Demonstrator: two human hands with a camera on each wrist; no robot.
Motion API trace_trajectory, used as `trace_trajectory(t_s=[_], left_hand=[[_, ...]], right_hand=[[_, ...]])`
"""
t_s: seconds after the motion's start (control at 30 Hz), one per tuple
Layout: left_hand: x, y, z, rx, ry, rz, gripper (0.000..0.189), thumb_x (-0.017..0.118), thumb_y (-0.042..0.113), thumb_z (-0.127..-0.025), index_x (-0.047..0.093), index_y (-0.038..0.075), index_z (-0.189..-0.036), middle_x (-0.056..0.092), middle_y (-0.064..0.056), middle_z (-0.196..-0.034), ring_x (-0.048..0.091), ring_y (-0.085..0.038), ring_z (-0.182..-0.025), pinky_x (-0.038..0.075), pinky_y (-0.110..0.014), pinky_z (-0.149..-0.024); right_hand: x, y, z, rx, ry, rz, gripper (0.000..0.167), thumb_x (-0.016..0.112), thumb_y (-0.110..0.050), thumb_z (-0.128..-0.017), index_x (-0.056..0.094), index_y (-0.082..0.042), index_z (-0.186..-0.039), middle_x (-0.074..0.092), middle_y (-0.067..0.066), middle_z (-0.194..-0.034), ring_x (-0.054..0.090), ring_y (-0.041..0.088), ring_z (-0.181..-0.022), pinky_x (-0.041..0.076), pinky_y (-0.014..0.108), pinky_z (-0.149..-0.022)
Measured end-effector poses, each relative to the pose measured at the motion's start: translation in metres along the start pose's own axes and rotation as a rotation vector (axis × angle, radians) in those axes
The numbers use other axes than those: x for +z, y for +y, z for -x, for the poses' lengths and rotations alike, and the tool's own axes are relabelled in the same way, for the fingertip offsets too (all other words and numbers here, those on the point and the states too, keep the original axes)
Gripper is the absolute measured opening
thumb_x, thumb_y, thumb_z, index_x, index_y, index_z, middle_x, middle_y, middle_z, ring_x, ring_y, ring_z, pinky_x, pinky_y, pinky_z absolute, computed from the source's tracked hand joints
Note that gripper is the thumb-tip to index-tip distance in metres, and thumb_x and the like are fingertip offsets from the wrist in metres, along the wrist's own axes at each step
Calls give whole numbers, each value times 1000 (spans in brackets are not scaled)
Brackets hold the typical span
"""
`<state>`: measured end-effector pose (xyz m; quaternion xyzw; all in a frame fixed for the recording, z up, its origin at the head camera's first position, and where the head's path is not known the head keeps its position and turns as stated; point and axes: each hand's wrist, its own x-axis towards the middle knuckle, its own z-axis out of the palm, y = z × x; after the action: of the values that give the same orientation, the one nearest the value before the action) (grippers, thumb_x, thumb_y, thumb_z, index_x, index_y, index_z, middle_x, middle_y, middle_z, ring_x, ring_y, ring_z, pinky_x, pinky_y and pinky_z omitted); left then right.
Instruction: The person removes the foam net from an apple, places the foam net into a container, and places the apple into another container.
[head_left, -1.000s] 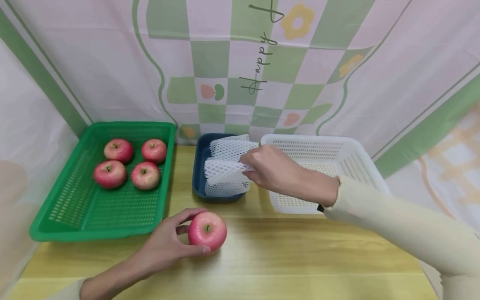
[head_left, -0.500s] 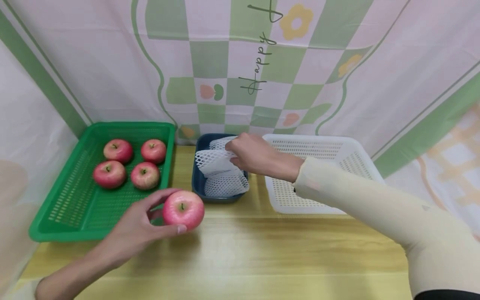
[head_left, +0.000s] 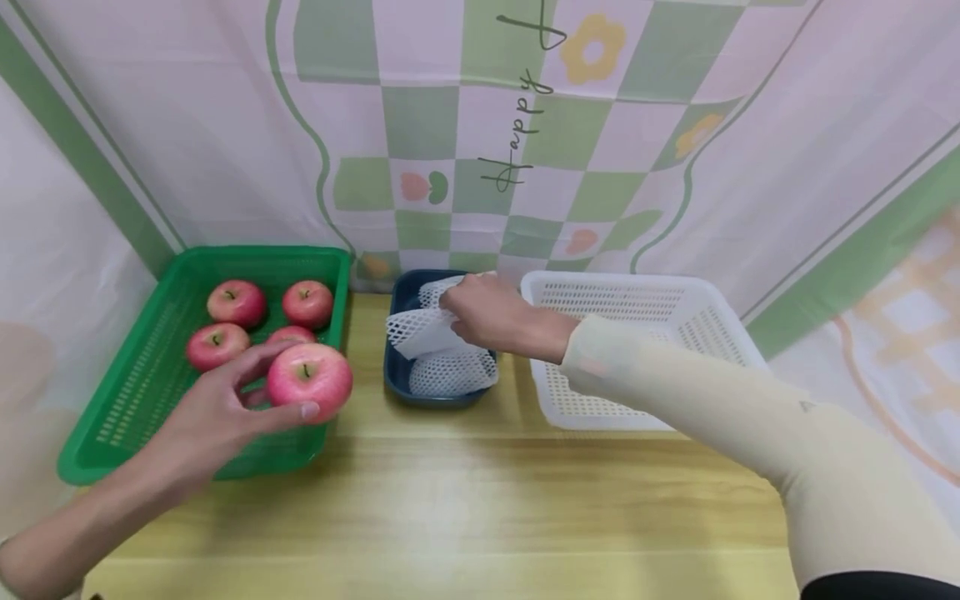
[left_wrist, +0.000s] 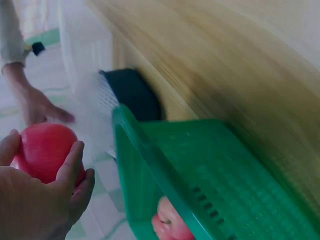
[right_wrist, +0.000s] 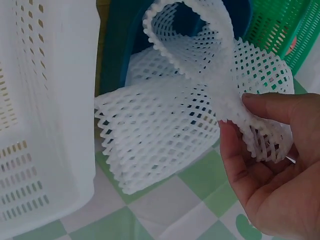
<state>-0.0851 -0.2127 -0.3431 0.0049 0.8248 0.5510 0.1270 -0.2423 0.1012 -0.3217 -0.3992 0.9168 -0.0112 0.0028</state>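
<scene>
My left hand [head_left: 213,408] holds a red apple [head_left: 310,383] between thumb and fingers, raised over the right side of the green basket [head_left: 262,253]. Several more apples [head_left: 236,302] sit in that basket, one partly hidden behind the held apple. Over the small dark blue tray [head_left: 438,402], my right hand [head_left: 495,317] pinches the end of a white foam fruit net [right_wrist: 240,112]. In the right wrist view this net's other end gapes as a round opening. Other foam nets [head_left: 450,372] lie beneath it in the tray.
A white perforated basket [head_left: 652,281] stands right of the blue tray, partly under my right forearm. Behind the containers hangs a checked cloth [head_left: 420,125]. The wooden table [head_left: 487,500] extends in front of them.
My left hand has carried the apple left and up from the table front to the green basket. My right hand, with the foam net, has shifted slightly left over the tray.
</scene>
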Motion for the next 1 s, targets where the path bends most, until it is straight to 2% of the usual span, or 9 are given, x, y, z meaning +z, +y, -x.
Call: trace_trajectory(t_s=[0.13, 0.23, 0.4, 0.53, 0.67, 0.77, 0.9, 1.0], left_hand=[[-15, -9, -7, -28, -11, -40, 93, 83, 40, -94, 31, 11, -166, 44, -16, -161, 50, -44, -143, 59, -18, -90], [-23, -17, -11, -49, -22, -93, 95, 81, 42, -95, 28, 5, -165, 45, -22, -158, 57, -41, -137, 60, -19, -88], [-32, -30, -19, -96, -64, -126, 96, 77, 43, -98, 24, -3, -164, 45, -27, -155, 69, -29, -117, 62, -28, -89], [-34, -39, -26, -116, -101, -114, 96, 76, 41, -99, 21, -5, -163, 44, -27, -155, 69, -24, -109, 63, -31, -91], [-34, -48, -30, -139, -123, -102, 93, 77, 36, -99, 22, -9, -160, 42, -28, -154, 69, -22, -105, 62, -28, -87], [-35, -54, -34, -156, -142, -117, 93, 78, 35, -99, 24, -11, -158, 44, -29, -150, 68, -23, -102, 61, -29, -85], [-36, -59, -39, -162, -179, -127, 92, 78, 35, -99, 23, -13, -156, 45, -29, -149, 64, -28, -113, 62, -37, -91], [-36, -63, -43, -156, -210, -113, 90, 77, 33, -100, 22, -14, -154, 43, -30, -149, 60, -32, -123, 62, -43, -95]], right_hand=[[6, 1, -2, 20, -11, 9, 7, 70, -4, -93, 72, -9, -88, 60, 2, -70, 53, 20, -64, 46, 36, -49], [10, 2, -4, 30, -27, 15, 5, 69, -5, -93, 74, -8, -92, 61, 2, -71, 55, 21, -64, 48, 36, -48], [15, 1, -4, 57, -34, 47, 7, 71, -9, -94, 74, -8, -100, 65, 5, -76, 59, 23, -65, 52, 39, -48], [16, 0, -4, 107, -20, 91, 24, 75, -19, -95, 73, -7, -117, 72, 9, -96, 66, 27, -75, 58, 43, -54], [14, 0, -3, 155, -19, 91, 49, 79, -28, -94, 66, -5, -136, 69, 13, -116, 69, 31, -93, 61, 47, -63], [13, 1, -3, 178, -11, 79, 64, 82, -34, -92, 60, -4, -144, 66, 16, -125, 68, 34, -106, 63, 49, -72], [11, 2, -2, 187, -3, 62, 75, 84, -39, -89, 55, -3, -149, 63, 17, -136, 65, 36, -118, 63, 50, -83], [9, 3, -1, 181, -10, 55, 80, 84, -44, -88, 54, -3, -150, 62, 17, -139, 64, 36, -120, 62, 50, -86]])
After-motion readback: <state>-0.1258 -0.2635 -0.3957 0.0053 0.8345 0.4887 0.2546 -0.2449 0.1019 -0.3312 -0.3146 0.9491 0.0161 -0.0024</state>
